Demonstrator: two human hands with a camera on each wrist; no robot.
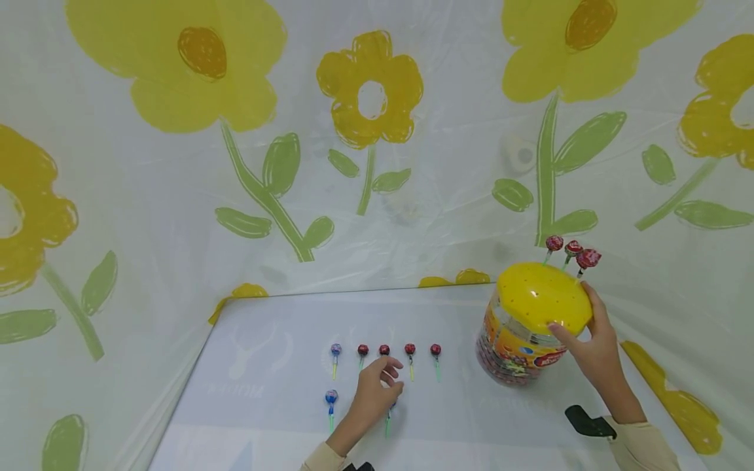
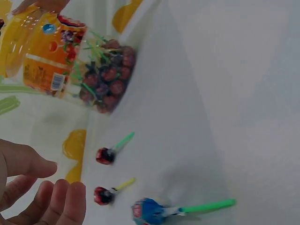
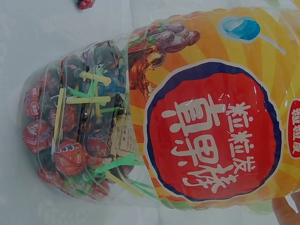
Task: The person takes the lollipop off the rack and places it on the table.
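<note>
My right hand [image 1: 597,347] grips the yellow lid [image 1: 544,297] of a big clear lollipop jar [image 1: 512,356], thumb on the near side and fingers round the far right edge. Three red-wrapped lollipops [image 1: 573,248] stand upright in the lid's far edge. Inside the jar, many lollipops [image 3: 70,157] show through the clear plastic. My left hand [image 1: 374,392] hovers over the lollipops on the table, fingers loosely bent and apart from the thumb, with nothing between them. It partly hides a lollipop [image 1: 388,422] below it and overlaps the red lollipop [image 1: 384,350] in the back row.
Several lollipops lie in a back row, from a purple-blue one [image 1: 336,350] to a red one [image 1: 436,350]. A blue lollipop [image 1: 331,398] lies in front at left. The white table [image 1: 247,392] ends at a curtain [image 1: 406,248] printed with yellow flowers.
</note>
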